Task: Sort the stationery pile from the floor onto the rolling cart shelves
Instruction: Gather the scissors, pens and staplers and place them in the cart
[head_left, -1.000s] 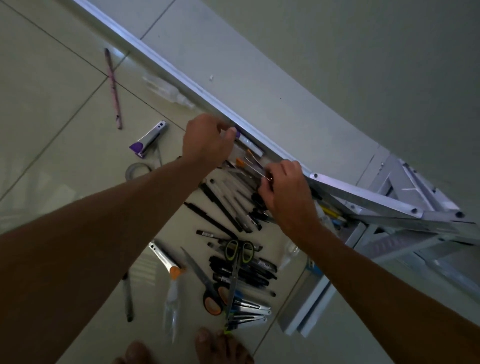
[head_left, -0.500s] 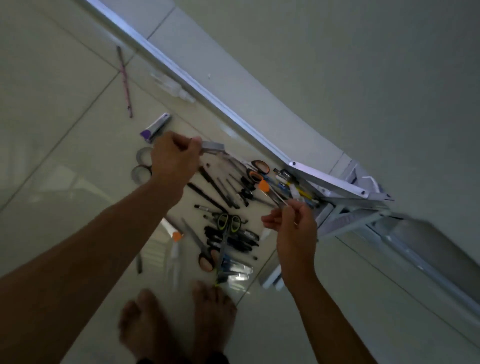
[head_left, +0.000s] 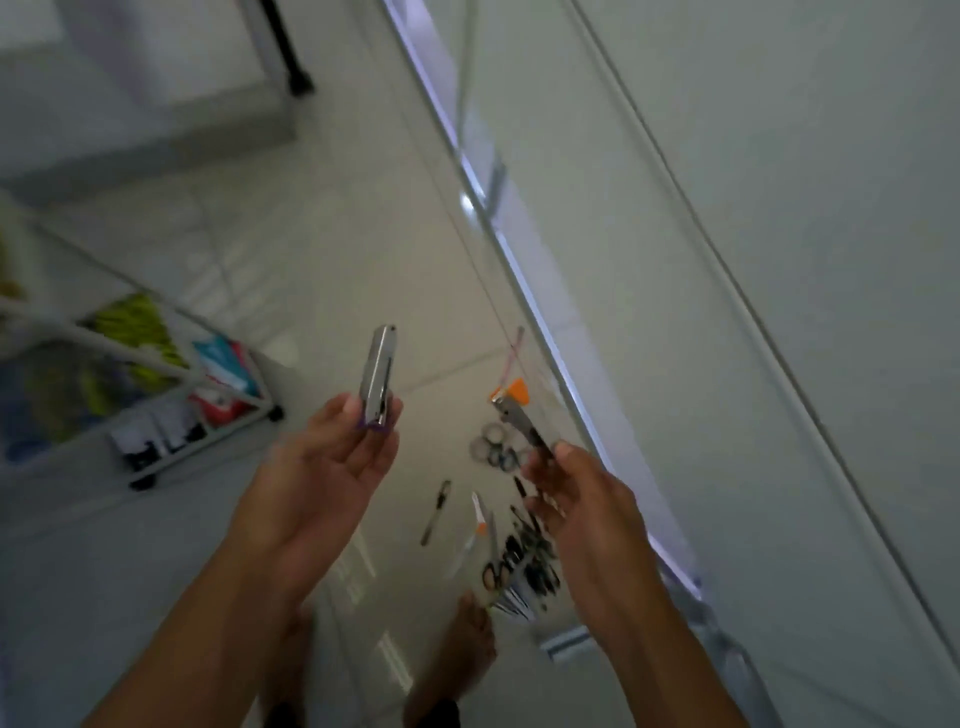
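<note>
Above the floor, the left hand pinches a stapler upright; the right hand grips a cutter over the pile, the cart well apart.

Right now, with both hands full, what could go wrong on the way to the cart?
The left hand holds the silver stapler only at its purple end, upright, so it might tip out. The right hand pinches a thin tool with an orange tip by one end; it could slip. Scissors and pens lie right beside the bare feet, so a step toward the rolling cart could land on something sharp.
</note>
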